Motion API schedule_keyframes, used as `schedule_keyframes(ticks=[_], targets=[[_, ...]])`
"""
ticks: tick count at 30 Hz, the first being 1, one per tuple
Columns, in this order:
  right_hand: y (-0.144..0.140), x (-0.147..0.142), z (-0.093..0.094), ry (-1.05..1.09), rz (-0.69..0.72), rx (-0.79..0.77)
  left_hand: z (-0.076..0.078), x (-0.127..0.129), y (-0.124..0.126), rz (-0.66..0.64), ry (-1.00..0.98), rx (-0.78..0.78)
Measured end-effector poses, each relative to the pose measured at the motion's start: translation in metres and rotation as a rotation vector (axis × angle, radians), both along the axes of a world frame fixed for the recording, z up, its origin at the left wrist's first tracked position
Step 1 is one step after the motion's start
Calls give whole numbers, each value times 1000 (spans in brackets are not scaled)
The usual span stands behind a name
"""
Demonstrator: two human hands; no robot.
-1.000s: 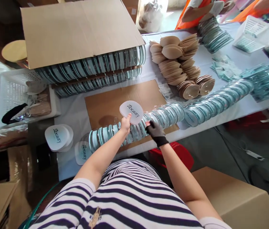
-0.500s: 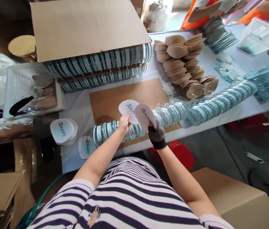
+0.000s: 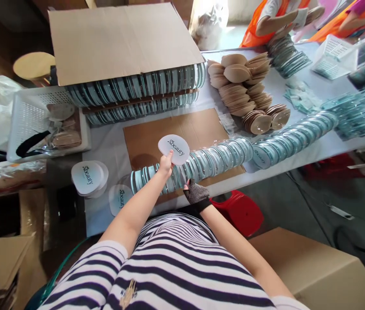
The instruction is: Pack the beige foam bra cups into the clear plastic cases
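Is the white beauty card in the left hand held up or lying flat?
Held up: the left hand pinches the card above the row.

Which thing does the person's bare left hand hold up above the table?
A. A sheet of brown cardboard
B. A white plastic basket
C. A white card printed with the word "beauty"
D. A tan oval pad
C. The left hand pinches the lower edge of a white card printed with "beauty", raised over the row of clear cases.
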State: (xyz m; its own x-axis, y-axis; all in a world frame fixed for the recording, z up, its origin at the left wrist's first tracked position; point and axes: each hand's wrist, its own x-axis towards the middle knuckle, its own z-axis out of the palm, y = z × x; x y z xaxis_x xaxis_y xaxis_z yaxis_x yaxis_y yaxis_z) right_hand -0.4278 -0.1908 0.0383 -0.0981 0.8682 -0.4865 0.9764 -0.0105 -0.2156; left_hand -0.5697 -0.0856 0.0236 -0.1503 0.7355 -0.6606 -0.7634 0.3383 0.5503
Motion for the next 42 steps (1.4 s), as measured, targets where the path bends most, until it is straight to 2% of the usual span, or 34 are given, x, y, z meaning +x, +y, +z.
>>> schedule_keyframes(ticks=[4, 10, 15, 18, 20, 23, 25, 26, 28, 31, 33, 34, 36, 38, 40, 42], targets=[[-8, 7, 1, 8, -45, -13, 0, 0, -1, 4, -5, 11], [14, -6, -17, 110, -104, -62, -2, -1, -3, 1, -12, 31], [14, -6, -24, 371, -162, -201, -5, 1, -5, 19, -6, 47], [17, 1, -21, 562, -179, -289, -8, 2, -6, 43, 8, 51], [28, 8, -14, 619, -197, -291, -9, 3, -6, 51, 17, 49], [59, 17, 1, 616, -271, -156, -7, 6, -8, 52, 23, 41], [80, 18, 13, 590, -320, 18, -3, 8, -11, 46, 18, 36], [88, 16, 18, 560, -308, 110, 0, 9, -14, 40, 14, 33], [96, 7, 27, 466, -199, 291, 5, 10, -21, 31, 3, 21], [89, -16, 36, 342, 54, 475, 9, 9, -33, 26, -5, -7], [81, -29, 41, 344, 140, 428, 11, 4, -38, 3, -17, -16], [78, -33, 43, 340, 129, 359, 11, 1, -40, -13, -25, -18], [73, -35, 47, 299, 17, 262, 11, -9, -39, -24, -34, -22], [61, -27, 51, 218, -99, 275, 11, -22, -35, 9, -30, -22], [37, -15, 52, 162, -92, 286, 12, -36, -28, 55, -27, -12], [1, -4, 51, 160, 5, 202, 11, -47, -22, 86, -29, 1]])
